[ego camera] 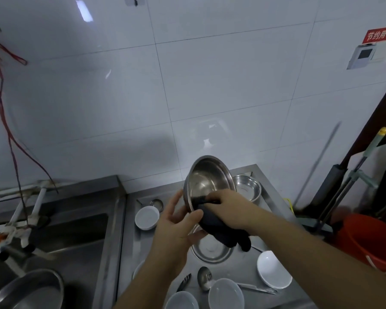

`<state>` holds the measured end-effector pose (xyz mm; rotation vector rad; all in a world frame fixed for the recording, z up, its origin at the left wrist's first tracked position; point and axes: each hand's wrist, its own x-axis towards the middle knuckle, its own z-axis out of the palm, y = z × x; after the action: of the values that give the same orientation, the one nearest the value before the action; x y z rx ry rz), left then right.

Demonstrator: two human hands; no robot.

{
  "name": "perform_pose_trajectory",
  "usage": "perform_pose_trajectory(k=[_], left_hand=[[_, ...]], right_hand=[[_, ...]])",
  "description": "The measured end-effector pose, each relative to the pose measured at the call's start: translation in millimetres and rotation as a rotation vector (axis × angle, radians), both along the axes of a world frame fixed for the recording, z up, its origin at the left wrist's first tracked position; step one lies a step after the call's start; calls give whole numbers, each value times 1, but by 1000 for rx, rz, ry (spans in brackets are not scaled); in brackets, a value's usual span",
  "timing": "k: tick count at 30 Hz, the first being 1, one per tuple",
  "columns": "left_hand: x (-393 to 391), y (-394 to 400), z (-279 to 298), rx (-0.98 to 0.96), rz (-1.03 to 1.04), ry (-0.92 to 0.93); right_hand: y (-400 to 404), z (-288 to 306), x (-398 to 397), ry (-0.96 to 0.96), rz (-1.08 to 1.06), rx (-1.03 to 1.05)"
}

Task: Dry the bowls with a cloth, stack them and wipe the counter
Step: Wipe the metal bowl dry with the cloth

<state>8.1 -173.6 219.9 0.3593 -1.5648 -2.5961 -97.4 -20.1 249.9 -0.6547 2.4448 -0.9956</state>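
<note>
While the left hand (176,221) grips the tilted steel bowl (207,181) by its lower rim, thumb curled over the edge, the right hand (227,208) pinches a dark cloth (218,226) and presses it inside the bowl near the rim at 6 o'clock — both held above the middle of the worktop (129,230). To dry it well, I would turn the bowl with the left hand and sweep the cloth round the whole inner wall, then the outside and base, keeping the grip firm since wet steel likely slips. More steel bowls wait at 1 o'clock (247,187) and beneath the hands (211,248); white bowls (273,272) lie at 5 o'clock and at 9 o'clock. Whether water remains in the held bowl is hard to tell — reflections mask it. Right fingertips are hidden by the cloth, and the nearest white bowls are cut off by the frame edge.
</note>
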Motion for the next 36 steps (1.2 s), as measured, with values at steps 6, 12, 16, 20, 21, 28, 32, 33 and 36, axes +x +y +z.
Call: perform_pose_trajectory(k=[6,12,16,20,21,28,32,33,36], left_hand=[[6,2,-13,20,-153,-51],[1,11,-19,45,-94,-91],[-2,15,-19,46,-26,-63],[-8,11,-15,7,9,-47],[-8,10,-14,-13,10,-39],[-3,8,-18,4,-29,-50],[-3,9,-18,26,-84,-77],[-2,11,-19,36,-91,-88],[0,15,-21,66,-79,-87]], right_hand=[[-4,-23,11,286,-24,-222],[-5,-16,-8,697,64,148],[-4,-9,-15,770,-19,426],[-4,-5,-17,610,-61,565],[-3,-6,-17,537,-57,551],[13,-14,-1,-16,90,33],[9,-32,5,-122,-11,-310],[3,-37,3,-89,-71,-358],[-11,-37,-6,145,-174,-325]])
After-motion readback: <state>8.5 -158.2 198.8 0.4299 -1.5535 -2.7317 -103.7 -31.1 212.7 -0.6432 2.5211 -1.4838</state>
